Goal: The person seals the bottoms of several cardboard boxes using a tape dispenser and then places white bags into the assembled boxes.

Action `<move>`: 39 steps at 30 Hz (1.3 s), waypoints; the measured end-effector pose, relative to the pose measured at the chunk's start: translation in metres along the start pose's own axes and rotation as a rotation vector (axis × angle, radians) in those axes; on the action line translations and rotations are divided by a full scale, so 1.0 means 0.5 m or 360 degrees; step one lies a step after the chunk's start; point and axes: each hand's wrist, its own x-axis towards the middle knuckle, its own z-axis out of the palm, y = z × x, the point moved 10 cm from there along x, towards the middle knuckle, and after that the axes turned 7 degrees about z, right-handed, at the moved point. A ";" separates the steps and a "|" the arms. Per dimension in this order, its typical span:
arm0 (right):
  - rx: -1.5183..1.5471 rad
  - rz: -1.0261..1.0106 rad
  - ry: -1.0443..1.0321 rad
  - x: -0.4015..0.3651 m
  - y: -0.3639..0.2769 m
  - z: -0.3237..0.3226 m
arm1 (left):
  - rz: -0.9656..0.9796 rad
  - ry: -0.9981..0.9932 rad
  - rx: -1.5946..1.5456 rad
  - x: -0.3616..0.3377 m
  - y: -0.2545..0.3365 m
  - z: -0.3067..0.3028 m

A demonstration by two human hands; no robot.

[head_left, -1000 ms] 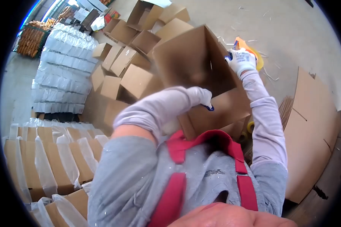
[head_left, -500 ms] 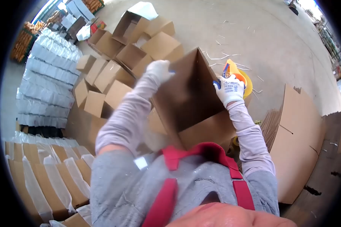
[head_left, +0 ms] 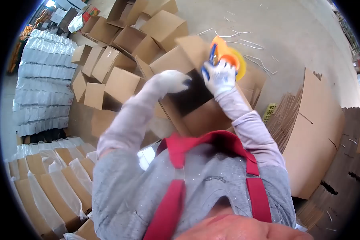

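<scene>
An open cardboard box (head_left: pixel 207 116) stands right in front of my body, its inside dark and its flaps up. My right hand (head_left: pixel 222 78), in a white glove with blue fingertips, is closed round a tape dispenser (head_left: pixel 230 58) with orange and yellow parts, above the box's right side. Over the left part of the opening hovers my left hand (head_left: pixel 172 82), gloved too and slightly blurred. Its fingers are loosely curved, with nothing visible in them. A raised flap (head_left: pixel 194 50) stands beyond both hands at the far side.
Several open boxes (head_left: pixel 134 42) crowd the floor ahead to the left. Flat cardboard sheets (head_left: pixel 314 132) lean at the right, near a yellow-green crate (head_left: pixel 269 113). Plastic-wrapped stacks (head_left: pixel 44 80) and strapped cartons (head_left: pixel 52 188) line the left. Loose white straps (head_left: pixel 260 62) litter the floor.
My right hand has moved left and inward with the tape dispenser. My left hand has come slightly down and right over the box, which now shows far flaps standing up.
</scene>
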 end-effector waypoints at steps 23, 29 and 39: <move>0.2364 0.0347 -0.0702 -0.150 0.006 0.010 | -0.0655 0.0977 -0.0183 0.188 -0.270 -0.124; 0.2240 0.0297 -0.0809 -0.163 0.020 0.005 | -0.0186 0.0624 -0.1683 0.088 -0.191 -0.040; 0.2131 0.0329 -0.0969 -0.171 0.035 -0.012 | 0.0306 0.0065 -0.2581 0.055 -0.012 0.025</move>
